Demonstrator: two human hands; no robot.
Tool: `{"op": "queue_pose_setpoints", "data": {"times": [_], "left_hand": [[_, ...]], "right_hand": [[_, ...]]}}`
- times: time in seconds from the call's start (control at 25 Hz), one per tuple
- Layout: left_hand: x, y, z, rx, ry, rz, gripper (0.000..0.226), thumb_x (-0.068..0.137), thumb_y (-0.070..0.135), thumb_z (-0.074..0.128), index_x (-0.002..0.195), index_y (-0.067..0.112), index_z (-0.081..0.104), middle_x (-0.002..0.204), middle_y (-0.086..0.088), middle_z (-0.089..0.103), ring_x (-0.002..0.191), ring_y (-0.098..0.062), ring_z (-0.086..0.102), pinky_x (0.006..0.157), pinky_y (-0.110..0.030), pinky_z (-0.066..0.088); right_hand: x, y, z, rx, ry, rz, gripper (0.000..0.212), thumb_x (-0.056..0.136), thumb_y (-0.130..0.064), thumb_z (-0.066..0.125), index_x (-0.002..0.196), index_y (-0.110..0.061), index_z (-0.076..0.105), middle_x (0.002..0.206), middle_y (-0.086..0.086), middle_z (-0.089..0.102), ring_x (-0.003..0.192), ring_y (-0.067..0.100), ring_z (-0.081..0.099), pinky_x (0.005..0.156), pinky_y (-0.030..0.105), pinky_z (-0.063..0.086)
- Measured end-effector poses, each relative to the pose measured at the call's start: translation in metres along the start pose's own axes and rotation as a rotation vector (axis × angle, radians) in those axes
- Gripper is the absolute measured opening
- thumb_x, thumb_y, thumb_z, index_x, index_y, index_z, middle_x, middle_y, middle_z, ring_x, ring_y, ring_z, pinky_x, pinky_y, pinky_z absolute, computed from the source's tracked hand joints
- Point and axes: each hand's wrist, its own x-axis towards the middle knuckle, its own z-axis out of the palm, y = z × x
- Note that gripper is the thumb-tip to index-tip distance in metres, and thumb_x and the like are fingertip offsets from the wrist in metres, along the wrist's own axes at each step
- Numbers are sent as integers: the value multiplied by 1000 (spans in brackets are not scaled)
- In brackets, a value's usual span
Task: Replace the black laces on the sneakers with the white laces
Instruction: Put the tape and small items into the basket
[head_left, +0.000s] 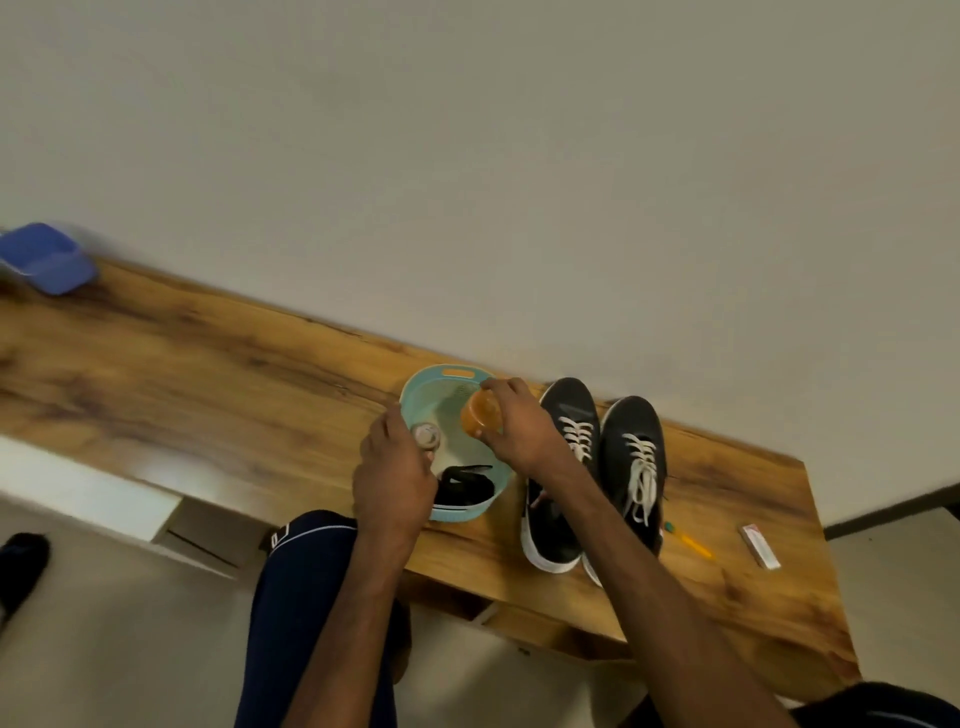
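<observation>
Two black sneakers (631, 462) with white soles stand side by side on the wooden table (218, 374), both threaded with white laces (641, 478). Left of them sits a turquoise basket (415, 395) with black laces (462, 486) lying in its near end. My right hand (519, 426) grips a small orange container (480, 413) over the basket. My left hand (395, 478) holds a small clear round jar (426, 435) at the basket's left rim. My right forearm covers part of the left sneaker.
A blue plastic lid or box (44, 257) lies at the table's far left end. An orange pencil (693, 543) and a small white packet (761, 545) lie right of the sneakers. A wall runs behind the table. My knee (306, 566) is below the table's front edge.
</observation>
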Motion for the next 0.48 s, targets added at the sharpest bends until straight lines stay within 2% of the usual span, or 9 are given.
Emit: {"op": "queue_pose_setpoints", "data": {"times": [0.12,0.32,0.48], "left_hand": [[10,-1,0,32,6,-18,68,86,16,68,143,11,32,141,-9,43,125,-29,45,89,-49,51],[18,2,-4,19,48,8,60,90,16,65,142,14,35,141,-6,44,125,-24,45,91,-43,51],[19,10,-7,-161,113,16,43,102,32,46,141,16,42,134,-3,51,119,-18,49,86,-31,46]], "right_hand": [[21,1,21,-76,-79,25,71,87,-22,73,148,-13,37,146,14,37,125,33,50,102,37,43],[34,2,25,-85,-53,32,64,85,-27,75,141,-14,46,140,12,43,119,31,54,99,36,45],[16,-3,14,311,136,33,62,78,-36,81,132,-21,54,127,-2,58,109,16,62,91,35,56]]}}
